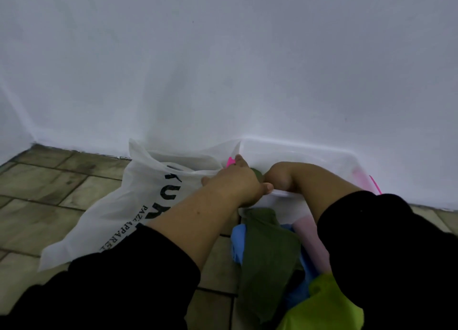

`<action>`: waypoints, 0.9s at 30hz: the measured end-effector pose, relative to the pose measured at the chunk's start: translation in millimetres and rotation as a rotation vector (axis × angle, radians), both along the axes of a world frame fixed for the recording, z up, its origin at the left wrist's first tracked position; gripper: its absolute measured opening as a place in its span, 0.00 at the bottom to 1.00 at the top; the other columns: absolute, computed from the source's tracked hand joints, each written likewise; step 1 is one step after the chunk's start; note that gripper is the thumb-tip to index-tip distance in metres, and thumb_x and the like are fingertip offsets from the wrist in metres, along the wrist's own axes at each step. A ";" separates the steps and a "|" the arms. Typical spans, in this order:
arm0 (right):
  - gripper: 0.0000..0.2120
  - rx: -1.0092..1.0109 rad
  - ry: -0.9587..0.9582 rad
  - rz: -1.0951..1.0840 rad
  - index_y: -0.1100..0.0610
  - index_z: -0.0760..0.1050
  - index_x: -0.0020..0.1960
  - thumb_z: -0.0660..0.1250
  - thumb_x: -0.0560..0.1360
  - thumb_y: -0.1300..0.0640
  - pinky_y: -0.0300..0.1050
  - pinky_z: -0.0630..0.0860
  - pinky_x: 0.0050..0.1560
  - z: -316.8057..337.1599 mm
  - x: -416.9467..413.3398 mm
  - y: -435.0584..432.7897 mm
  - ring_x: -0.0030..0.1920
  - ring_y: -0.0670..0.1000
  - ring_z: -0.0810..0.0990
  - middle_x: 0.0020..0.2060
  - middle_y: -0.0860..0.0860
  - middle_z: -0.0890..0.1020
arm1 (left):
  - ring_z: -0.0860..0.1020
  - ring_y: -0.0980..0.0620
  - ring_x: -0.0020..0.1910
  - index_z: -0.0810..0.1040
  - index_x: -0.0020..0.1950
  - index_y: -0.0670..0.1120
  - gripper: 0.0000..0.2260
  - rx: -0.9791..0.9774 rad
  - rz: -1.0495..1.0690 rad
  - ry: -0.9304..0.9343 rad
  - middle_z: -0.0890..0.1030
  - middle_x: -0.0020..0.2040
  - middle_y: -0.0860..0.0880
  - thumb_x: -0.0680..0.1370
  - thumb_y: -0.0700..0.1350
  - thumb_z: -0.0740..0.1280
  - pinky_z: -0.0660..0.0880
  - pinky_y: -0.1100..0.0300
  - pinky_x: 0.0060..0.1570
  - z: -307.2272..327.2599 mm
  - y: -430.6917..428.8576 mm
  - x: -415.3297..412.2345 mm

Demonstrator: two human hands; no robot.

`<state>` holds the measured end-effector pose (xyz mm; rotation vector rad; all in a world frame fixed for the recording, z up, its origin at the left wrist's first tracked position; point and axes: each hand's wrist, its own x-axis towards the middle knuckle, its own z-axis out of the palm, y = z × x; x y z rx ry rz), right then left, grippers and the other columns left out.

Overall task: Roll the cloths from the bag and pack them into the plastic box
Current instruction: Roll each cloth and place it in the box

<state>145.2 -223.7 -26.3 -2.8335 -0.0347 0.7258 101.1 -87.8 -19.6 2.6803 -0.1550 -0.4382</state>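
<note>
A clear plastic box (322, 153) with pink clips stands against the wall, right of centre. Left of it a white bag (138, 200) with black lettering lies open on the tiled floor. My left hand (238, 180) and my right hand (280, 177) meet over the box's near left corner, both closed around a small olive-green cloth roll (257, 174), mostly hidden between them. In front of the box lies a loose pile: an olive-green cloth (267, 255), a blue cloth (239, 245), a pale pink cloth (309, 240) and a lime-green cloth (324, 305).
A white wall (223, 69) rises right behind the box and bag. Beige floor tiles (49, 193) stretch to the left and toward me. My black sleeves fill the lower corners of the view.
</note>
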 end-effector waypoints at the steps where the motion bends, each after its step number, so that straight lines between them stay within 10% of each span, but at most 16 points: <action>1: 0.11 -0.006 0.002 -0.003 0.59 0.77 0.52 0.60 0.78 0.54 0.50 0.69 0.57 1.9 -3.4 -0.4 0.54 0.57 0.74 0.54 0.57 0.77 | 0.58 0.40 0.74 0.35 0.76 0.42 0.47 0.001 -0.005 -0.001 0.49 0.78 0.42 0.75 0.64 0.62 0.59 0.43 0.71 2.1 -0.6 -1.4; 5: 0.17 0.198 -0.315 -0.089 0.54 0.73 0.67 0.60 0.79 0.58 0.44 0.66 0.61 28.8 -30.2 3.4 0.65 0.54 0.71 0.67 0.55 0.73 | 0.62 0.41 0.73 0.35 0.76 0.40 0.46 -0.055 0.012 0.026 0.55 0.77 0.39 0.76 0.60 0.64 0.61 0.51 0.70 10.7 -4.2 -3.8; 9: 0.07 0.569 -0.643 -0.284 0.51 0.80 0.49 0.66 0.74 0.58 0.42 0.73 0.44 58.6 -100.2 -7.8 0.50 0.51 0.80 0.50 0.51 0.82 | 0.59 0.43 0.74 0.41 0.78 0.44 0.45 -0.126 0.064 -0.067 0.53 0.78 0.43 0.75 0.61 0.66 0.58 0.45 0.72 11.5 0.7 -17.4; 14: 0.07 0.202 -0.393 -0.217 0.49 0.75 0.35 0.70 0.69 0.51 0.40 0.71 0.38 34.2 -216.8 -35.0 0.41 0.50 0.78 0.36 0.47 0.79 | 0.62 0.46 0.73 0.55 0.76 0.51 0.34 -0.149 -0.032 -0.424 0.58 0.76 0.47 0.75 0.64 0.59 0.61 0.43 0.69 11.1 20.0 -77.8; 19: 0.20 0.009 -0.226 -0.417 0.49 0.71 0.58 0.70 0.68 0.45 0.41 0.71 0.46 -18.3 -282.4 -64.7 0.53 0.52 0.79 0.55 0.51 0.80 | 0.76 0.48 0.53 0.70 0.61 0.57 0.20 0.105 -0.293 -0.201 0.74 0.60 0.51 0.71 0.61 0.60 0.74 0.54 0.49 -31.3 56.4 -189.6; 27: 0.23 0.220 -0.228 -0.506 0.56 0.74 0.59 0.73 0.67 0.48 0.40 0.68 0.33 -33.0 -281.5 -54.5 0.45 0.52 0.76 0.50 0.55 0.80 | 0.53 0.43 0.74 0.50 0.77 0.53 0.41 0.290 -0.302 0.039 0.50 0.77 0.47 0.70 0.61 0.66 0.66 0.46 0.65 -82.5 75.9 -231.4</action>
